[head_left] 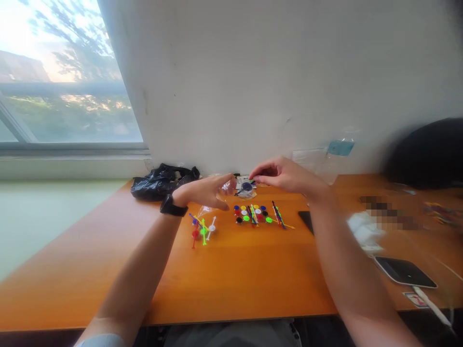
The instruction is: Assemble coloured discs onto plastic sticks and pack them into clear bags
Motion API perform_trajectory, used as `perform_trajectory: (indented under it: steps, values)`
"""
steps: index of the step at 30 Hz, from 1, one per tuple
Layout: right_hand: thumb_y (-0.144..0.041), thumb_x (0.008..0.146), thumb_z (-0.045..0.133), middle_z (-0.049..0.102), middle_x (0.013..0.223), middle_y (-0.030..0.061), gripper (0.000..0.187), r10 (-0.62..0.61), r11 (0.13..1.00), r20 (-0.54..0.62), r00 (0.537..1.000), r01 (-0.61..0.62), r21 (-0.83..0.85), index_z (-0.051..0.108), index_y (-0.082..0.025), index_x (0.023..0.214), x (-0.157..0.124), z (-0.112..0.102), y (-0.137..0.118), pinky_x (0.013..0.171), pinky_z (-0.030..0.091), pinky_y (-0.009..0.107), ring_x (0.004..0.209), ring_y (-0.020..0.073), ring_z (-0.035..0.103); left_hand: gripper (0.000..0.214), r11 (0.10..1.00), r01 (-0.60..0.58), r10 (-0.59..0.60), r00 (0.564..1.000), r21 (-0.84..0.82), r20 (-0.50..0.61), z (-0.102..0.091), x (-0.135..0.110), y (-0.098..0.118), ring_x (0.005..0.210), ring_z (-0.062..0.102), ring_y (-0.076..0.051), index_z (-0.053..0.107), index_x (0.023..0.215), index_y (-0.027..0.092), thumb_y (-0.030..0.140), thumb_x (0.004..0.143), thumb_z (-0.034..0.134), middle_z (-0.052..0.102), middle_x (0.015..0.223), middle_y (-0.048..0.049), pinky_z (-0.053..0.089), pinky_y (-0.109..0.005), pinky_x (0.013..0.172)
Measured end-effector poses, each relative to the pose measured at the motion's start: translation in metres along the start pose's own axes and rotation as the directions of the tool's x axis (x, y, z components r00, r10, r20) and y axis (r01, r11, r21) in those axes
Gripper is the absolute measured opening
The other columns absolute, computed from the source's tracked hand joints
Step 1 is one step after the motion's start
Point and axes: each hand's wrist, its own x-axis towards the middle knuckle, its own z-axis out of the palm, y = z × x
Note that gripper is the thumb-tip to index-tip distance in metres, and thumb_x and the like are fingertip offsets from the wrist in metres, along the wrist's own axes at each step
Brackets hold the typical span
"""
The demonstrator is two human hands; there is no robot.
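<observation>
My right hand [287, 174] is raised over the back of the table, thumb and fingers pinched on what looks like a thin dark plastic stick [252, 183]. Beneath its fingertips is a dark round piece [246, 187] among clear plastic wrapping. My left hand [208, 189], a black watch [172, 206] on its wrist, hovers to the left with thumb and fingers apart, holding nothing. Below it lie coloured discs with arrow-tipped sticks through them, among them a green one [203, 232] and a white one [212, 228]. Loose discs [258, 211] stand in rows with sticks [278, 215] beside them.
A crumpled black plastic bag [162, 182] lies at the table's [231, 279] back left, by the wall. On the right are a white crumpled bag [366, 231], a phone [405, 272] with a white cable, and a large dark blurred object [430, 154].
</observation>
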Motion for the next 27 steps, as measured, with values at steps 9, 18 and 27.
perform_trajectory:
  steps: [9, 18, 27]
  values:
    - [-0.043, 0.091, 0.067, 0.062, 0.070, 0.0003, 0.025, -0.090, 0.987, -0.149, 0.985, 0.068, -0.144, 0.076, -0.020, 0.092, 0.005, 0.027, -0.022, 0.056, 0.034, 0.028, 0.061, 0.0132, 0.050, 0.049, 1.000, -0.020, 0.021, 0.996, 0.017, -0.084, 0.010, 0.005, -0.003, 0.093, 0.063, -0.024, 0.050, 0.118, 0.024, 0.028, 0.075, 0.074, 0.066, 0.111, -0.0062, 0.049, -0.038, 0.081]
    - [-0.053, 0.096, 0.063, 0.070, 0.088, -0.0002, 0.032, -0.101, 0.981, -0.171, 0.980, 0.069, -0.183, 0.075, -0.024, 0.104, -0.004, 0.028, -0.042, 0.055, 0.031, 0.029, 0.053, 0.0087, 0.043, 0.043, 0.998, -0.032, 0.023, 0.989, -0.059, -0.144, 0.006, 0.004, 0.002, 0.086, 0.061, -0.021, 0.049, 0.114, 0.024, 0.026, 0.078, 0.072, 0.065, 0.104, -0.0038, 0.048, -0.037, 0.077]
    - [-0.039, 0.093, 0.064, 0.068, 0.075, 0.0009, 0.021, -0.144, 0.979, -0.008, 0.990, 0.141, -0.145, 0.073, -0.020, 0.091, -0.007, 0.028, -0.038, 0.063, 0.040, 0.028, 0.067, 0.0146, 0.058, 0.061, 0.999, 0.002, -0.009, 0.989, -0.044, -0.151, -0.017, -0.017, 0.009, 0.098, 0.064, -0.023, 0.052, 0.127, 0.023, 0.049, 0.080, 0.082, 0.067, 0.115, -0.0084, 0.053, -0.036, 0.083]
